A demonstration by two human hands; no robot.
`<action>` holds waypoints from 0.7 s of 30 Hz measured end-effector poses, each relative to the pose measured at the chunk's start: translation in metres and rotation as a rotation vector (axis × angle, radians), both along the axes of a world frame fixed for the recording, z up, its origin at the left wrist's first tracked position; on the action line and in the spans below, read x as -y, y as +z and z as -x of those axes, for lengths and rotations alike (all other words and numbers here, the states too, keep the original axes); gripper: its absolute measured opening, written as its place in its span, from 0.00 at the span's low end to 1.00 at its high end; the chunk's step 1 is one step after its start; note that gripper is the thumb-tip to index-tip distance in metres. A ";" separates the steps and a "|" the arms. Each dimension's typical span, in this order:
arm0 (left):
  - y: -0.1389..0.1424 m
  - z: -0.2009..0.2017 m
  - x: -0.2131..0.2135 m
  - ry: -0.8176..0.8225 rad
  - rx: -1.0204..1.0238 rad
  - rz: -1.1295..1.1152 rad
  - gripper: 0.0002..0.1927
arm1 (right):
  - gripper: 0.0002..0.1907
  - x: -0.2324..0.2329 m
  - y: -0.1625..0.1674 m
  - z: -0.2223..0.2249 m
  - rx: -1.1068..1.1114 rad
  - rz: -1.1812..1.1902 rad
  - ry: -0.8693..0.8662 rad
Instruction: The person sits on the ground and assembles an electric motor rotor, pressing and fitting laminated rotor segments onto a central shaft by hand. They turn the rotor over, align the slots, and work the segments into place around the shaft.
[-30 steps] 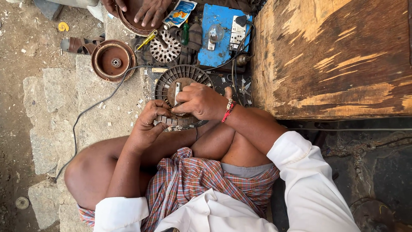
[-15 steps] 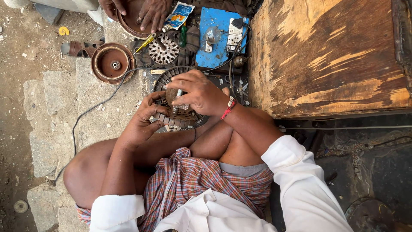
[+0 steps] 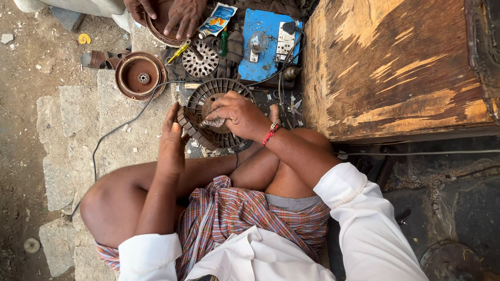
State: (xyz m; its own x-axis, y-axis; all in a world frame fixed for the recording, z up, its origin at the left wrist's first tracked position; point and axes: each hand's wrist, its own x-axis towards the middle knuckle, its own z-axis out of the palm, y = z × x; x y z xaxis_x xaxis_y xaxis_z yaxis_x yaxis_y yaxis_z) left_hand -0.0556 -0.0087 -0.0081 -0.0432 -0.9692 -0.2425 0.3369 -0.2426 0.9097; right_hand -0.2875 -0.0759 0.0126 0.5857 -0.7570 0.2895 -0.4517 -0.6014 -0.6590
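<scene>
Stator ring lies on the stone floor between both hands; right hand grips its centre, left hand presses its outer edge, fingers straight.

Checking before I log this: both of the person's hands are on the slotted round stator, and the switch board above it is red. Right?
Not quite. The head view shows the left hand and right hand on the slotted round stator, but the switch board above it is blue, not red.
</scene>
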 end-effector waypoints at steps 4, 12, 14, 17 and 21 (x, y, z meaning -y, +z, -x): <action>0.001 0.036 -0.011 0.087 0.300 0.217 0.42 | 0.19 -0.015 0.008 -0.002 -0.074 0.023 -0.070; 0.000 0.029 -0.003 0.154 0.373 0.248 0.35 | 0.10 -0.019 0.014 -0.017 -0.002 0.033 -0.044; 0.001 0.027 -0.003 0.150 0.300 0.315 0.34 | 0.10 -0.018 0.016 -0.026 0.013 0.010 -0.038; 0.006 0.022 -0.001 0.147 0.291 0.403 0.31 | 0.10 -0.021 0.021 -0.040 -0.034 0.050 0.010; 0.020 0.006 0.004 0.146 0.298 0.344 0.27 | 0.07 -0.032 0.028 -0.057 -0.208 0.270 0.070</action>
